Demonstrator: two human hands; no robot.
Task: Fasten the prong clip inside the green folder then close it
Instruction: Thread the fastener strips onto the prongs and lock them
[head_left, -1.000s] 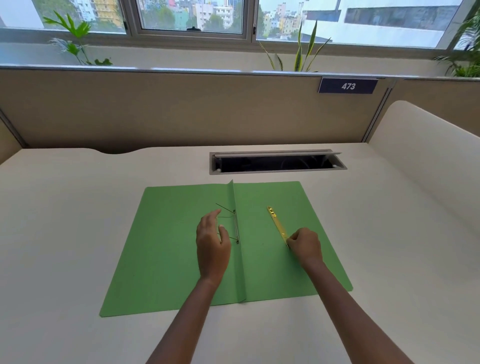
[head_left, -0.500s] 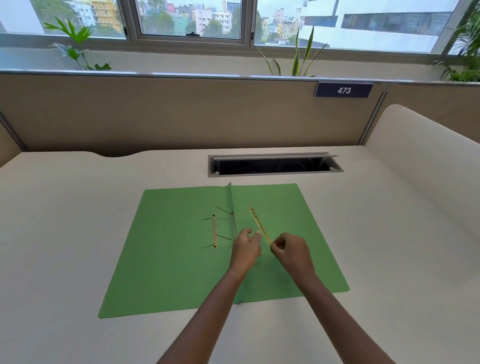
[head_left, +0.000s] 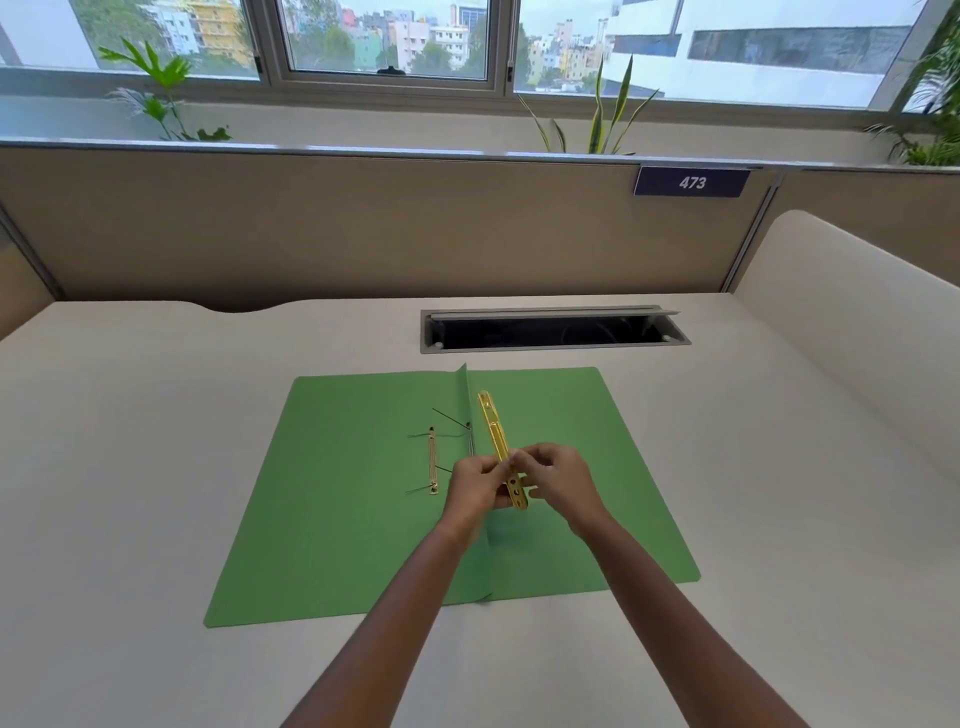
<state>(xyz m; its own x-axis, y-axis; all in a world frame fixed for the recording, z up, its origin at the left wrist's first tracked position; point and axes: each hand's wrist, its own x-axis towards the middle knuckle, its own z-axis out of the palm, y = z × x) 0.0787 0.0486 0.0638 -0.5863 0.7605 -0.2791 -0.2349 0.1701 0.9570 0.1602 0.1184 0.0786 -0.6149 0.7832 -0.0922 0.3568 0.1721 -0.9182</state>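
The green folder (head_left: 337, 519) lies open flat on the desk, its centre fold standing up as a narrow ridge. A gold metal clip bar (head_left: 493, 431) is lifted above the fold, long axis pointing away from me. My left hand (head_left: 475, 491) and my right hand (head_left: 558, 486) both pinch its near half. A second thin gold prong strip (head_left: 432, 460) lies on the left leaf, with thin prongs sticking out beside it and at the fold.
An open cable slot (head_left: 550, 332) is cut into the white desk (head_left: 130, 441) just beyond the folder. A beige partition with a sign reading 473 (head_left: 691, 182) walls the back. A raised white side panel (head_left: 857, 332) stands at the right.
My right hand lifted the gold bar from the right leaf and carried it over the fold. My left hand left the left leaf, uncovering the prong strip, and joined in gripping the bar.
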